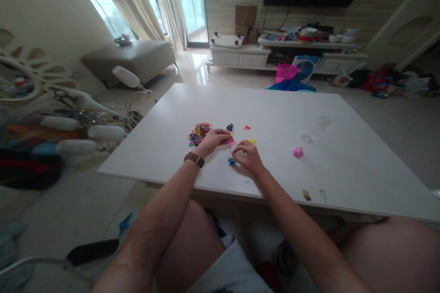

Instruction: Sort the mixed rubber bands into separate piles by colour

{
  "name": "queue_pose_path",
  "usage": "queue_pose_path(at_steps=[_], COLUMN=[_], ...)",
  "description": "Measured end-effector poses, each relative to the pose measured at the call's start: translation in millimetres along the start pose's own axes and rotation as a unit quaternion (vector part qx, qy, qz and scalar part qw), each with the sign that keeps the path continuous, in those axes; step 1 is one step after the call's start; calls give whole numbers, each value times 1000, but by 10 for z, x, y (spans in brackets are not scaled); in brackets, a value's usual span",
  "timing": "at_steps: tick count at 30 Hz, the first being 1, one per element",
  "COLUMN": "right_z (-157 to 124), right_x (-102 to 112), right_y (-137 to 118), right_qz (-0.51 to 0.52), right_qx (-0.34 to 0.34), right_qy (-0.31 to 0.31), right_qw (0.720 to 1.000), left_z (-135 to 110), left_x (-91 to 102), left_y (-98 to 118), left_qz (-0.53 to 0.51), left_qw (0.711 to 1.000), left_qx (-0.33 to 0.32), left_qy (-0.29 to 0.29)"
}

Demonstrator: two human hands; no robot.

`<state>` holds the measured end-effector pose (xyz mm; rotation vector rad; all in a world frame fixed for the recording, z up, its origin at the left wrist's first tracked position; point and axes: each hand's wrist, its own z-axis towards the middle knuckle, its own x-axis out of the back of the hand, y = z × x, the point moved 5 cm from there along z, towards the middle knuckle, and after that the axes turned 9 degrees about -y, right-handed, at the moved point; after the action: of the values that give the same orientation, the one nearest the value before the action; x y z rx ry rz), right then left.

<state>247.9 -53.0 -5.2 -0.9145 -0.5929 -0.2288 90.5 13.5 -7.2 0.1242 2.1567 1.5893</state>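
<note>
A mixed heap of tiny colourful bands [199, 134], seemingly rubber bands, lies on the white table [165, 146]. My left hand [215, 140], with a brown watch on its wrist, reaches past the heap with fingers pinched beside a pink pile [231, 143]. Thumb and forefinger of my right hand [249, 158] are pinched together just above a blue pile [232, 162]. What either pinch holds is too small to make out. Around the hands lie a black pile [230, 127], a few red bands [246, 127] and a yellow pile [252, 141].
Farther right on the table are a pink round object [298, 152], a clear ring-shaped piece [306, 138] and clear plastic [323, 122]. Near the front edge lie a small yellow-and-blue figure [306, 195] and a clear oval piece [323, 195]. A white lamp [106, 132] stands left.
</note>
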Motion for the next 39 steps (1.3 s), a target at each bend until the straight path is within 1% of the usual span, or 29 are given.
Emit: queue_pose_path(at_steps=[3,5,8,10,12,16,18,20,22,25,31,34,39], right_z=[-33,-45,-49,-46,-41,-40,-43,-46,-44,-41,-43,-40,-47], right_x=[-25,-43,-77,-88,-72,21,71,106,120,115,107,112,139], right_y=[-32,-36,-8,23,54,71,46,11,-15,-24,-7,7,36], right_qz=[10,10,-13,-31,-38,-25,-22,-22,-21,-15,-11,-6,14], right_qx=[20,21,9,-3,-18,-51,-58,-55,-50,-48,-45,-57,-72], right_qy=[-45,-66,-89,-88,-62,26,65,87,92,83,90,93,116], right_qw=[999,998,996,996,997,998,996,994,994,995,995,994,991], left_z=[-4,-1,4,4,-2,-24,-31,-31,-24,-10,-2,-6,-16], left_x=[6,7,4,-2,-14,-48,-60,-68,-74,-79,-76,-83,-88], left_y=[-4,-6,-4,-3,-2,-2,-7,-17,-30,-50,-77,-73,-64], left_qz=[2,4,8,11,16,22,24,27,31,40,44,47,48], left_qw=[1000,1000,1000,1000,1000,999,999,998,998,996,996,995,994], left_qx=[-2,-2,0,3,6,11,15,19,20,21,31,29,29], left_qy=[-3,-4,-6,-7,-11,-30,-39,-49,-60,-72,-73,-80,-88])
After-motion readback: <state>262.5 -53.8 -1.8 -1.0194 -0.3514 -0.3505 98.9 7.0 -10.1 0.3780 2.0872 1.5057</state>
